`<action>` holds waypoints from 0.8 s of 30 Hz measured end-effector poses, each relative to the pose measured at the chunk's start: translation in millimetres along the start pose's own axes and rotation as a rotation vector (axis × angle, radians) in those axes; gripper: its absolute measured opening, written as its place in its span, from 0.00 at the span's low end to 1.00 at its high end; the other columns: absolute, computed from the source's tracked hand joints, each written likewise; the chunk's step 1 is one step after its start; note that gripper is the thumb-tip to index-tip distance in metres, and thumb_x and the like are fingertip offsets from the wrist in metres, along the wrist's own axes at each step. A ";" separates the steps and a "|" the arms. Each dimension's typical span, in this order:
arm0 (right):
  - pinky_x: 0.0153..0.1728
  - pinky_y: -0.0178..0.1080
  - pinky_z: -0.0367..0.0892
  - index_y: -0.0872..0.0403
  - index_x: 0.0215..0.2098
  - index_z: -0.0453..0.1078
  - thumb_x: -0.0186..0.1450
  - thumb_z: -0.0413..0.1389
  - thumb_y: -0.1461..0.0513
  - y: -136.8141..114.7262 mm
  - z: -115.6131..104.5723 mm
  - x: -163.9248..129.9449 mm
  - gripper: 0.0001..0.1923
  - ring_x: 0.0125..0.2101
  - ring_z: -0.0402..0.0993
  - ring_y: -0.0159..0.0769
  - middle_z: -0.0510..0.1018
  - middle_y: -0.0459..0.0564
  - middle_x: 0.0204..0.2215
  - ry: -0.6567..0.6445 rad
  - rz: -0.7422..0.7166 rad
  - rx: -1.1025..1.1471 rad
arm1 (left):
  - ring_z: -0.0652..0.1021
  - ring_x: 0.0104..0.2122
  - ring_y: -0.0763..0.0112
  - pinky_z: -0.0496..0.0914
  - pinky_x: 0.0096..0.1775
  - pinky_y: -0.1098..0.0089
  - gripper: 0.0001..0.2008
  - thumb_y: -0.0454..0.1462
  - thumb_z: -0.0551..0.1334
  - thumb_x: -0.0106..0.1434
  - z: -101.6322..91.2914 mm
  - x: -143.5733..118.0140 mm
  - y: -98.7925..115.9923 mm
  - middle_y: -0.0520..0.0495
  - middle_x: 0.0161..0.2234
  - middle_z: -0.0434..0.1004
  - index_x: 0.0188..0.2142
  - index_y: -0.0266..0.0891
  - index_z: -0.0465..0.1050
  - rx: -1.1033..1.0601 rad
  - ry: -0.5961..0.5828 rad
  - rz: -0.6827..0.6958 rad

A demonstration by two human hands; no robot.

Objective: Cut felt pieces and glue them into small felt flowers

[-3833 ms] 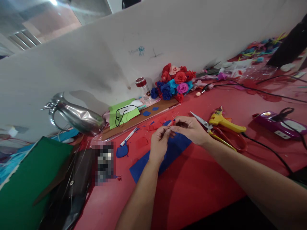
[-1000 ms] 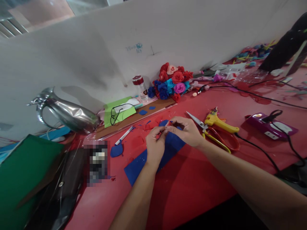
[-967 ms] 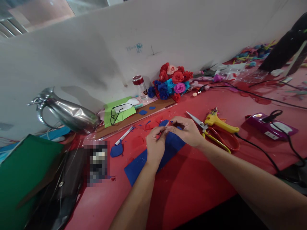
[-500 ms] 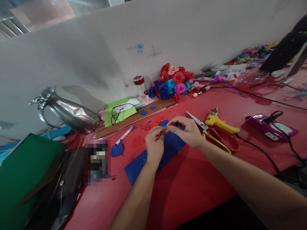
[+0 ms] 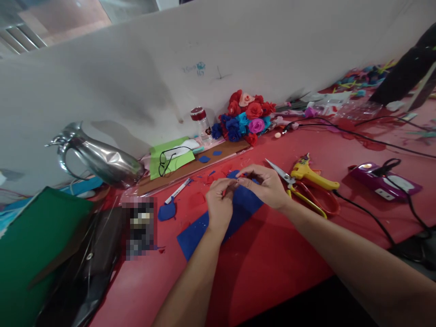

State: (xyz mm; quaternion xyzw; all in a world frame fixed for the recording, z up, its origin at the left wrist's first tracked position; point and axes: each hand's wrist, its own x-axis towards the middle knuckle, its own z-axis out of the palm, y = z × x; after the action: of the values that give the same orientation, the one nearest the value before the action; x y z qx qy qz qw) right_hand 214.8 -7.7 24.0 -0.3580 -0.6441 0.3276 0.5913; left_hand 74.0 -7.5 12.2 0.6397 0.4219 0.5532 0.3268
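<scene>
My left hand (image 5: 220,197) and my right hand (image 5: 264,184) meet at the fingertips above a long blue sheet (image 5: 194,234) of felt or paper. Both are closed in a pinch. A trace of red shows at the left fingers, but what the two hands hold is too small and covered to name. Just beyond the fingertips lies a blue cut piece (image 5: 233,174). To the left on the table are another blue cut piece (image 5: 167,210) and a white marker (image 5: 177,190). Right of my right hand are open scissors (image 5: 289,179) with red and yellow handles.
A yellow glue gun (image 5: 313,176) lies beside the scissors, its cord running right near a purple power strip (image 5: 383,179). Bunched flowers (image 5: 248,116) and a red-lidded jar (image 5: 201,125) stand along the wall. Glasses (image 5: 164,161), a metal jug (image 5: 105,156) and a green sheet (image 5: 44,250) are leftward.
The camera view has shifted slightly. Both hands keep their pinch in almost the same place, and the things on the table stay where they were.
</scene>
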 end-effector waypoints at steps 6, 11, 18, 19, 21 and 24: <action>0.38 0.40 0.69 0.54 0.42 0.72 0.69 0.45 0.52 14.3 -2.2 4.8 0.19 0.34 0.74 0.35 0.78 0.51 0.33 -0.107 0.099 -0.208 | 0.77 0.32 0.70 0.70 0.38 0.69 0.05 0.38 0.63 0.56 -4.0 1.9 -0.3 0.49 0.30 0.78 0.31 0.39 0.76 -0.044 0.194 -0.137; 0.52 0.51 0.60 0.56 0.49 0.71 0.58 0.61 0.54 28.5 1.1 -3.9 0.23 0.49 0.68 0.49 0.76 0.58 0.46 -0.436 -0.019 -0.775 | 0.78 0.33 0.68 0.70 0.40 0.68 0.08 0.40 0.63 0.56 -9.9 -7.5 -3.4 0.47 0.31 0.79 0.31 0.38 0.76 -0.015 0.221 -0.169; 0.50 0.44 0.62 0.55 0.41 0.75 0.58 0.62 0.60 33.2 4.4 -6.6 0.13 0.45 0.70 0.42 0.77 0.54 0.41 -0.637 -0.040 -0.795 | 0.78 0.33 0.69 0.71 0.39 0.69 0.08 0.40 0.62 0.56 -30.6 -14.6 -8.5 0.48 0.30 0.79 0.31 0.37 0.74 0.035 0.371 -0.161; 0.49 0.44 0.63 0.56 0.39 0.75 0.58 0.62 0.61 32.3 4.2 -5.7 0.11 0.44 0.71 0.42 0.77 0.54 0.39 -0.638 -0.038 -0.791 | 0.78 0.33 0.69 0.71 0.39 0.69 0.08 0.40 0.62 0.56 -32.6 -13.5 -8.0 0.48 0.31 0.79 0.31 0.37 0.74 0.031 0.381 -0.147; 0.48 0.43 0.63 0.56 0.36 0.75 0.58 0.62 0.63 30.5 4.0 -4.4 0.07 0.43 0.71 0.41 0.77 0.53 0.37 -0.634 -0.039 -0.794 | 0.78 0.33 0.70 0.71 0.39 0.69 0.07 0.39 0.62 0.56 -34.6 -11.5 -7.2 0.48 0.31 0.79 0.31 0.37 0.73 0.008 0.388 -0.133; 0.47 0.44 0.63 0.55 0.32 0.75 0.59 0.60 0.65 29.0 4.8 -4.2 0.02 0.41 0.71 0.41 0.77 0.52 0.34 -0.644 -0.068 -0.798 | 0.78 0.32 0.70 0.71 0.37 0.70 0.07 0.39 0.63 0.55 -33.5 -10.4 -8.8 0.48 0.30 0.79 0.31 0.37 0.73 -0.035 0.374 -0.152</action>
State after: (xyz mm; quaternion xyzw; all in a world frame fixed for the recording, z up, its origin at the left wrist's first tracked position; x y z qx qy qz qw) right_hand 212.4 4.1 -3.2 -0.4159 -0.8797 0.1305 0.1904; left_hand 39.2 -14.7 5.8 0.4862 0.5126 0.6433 0.2948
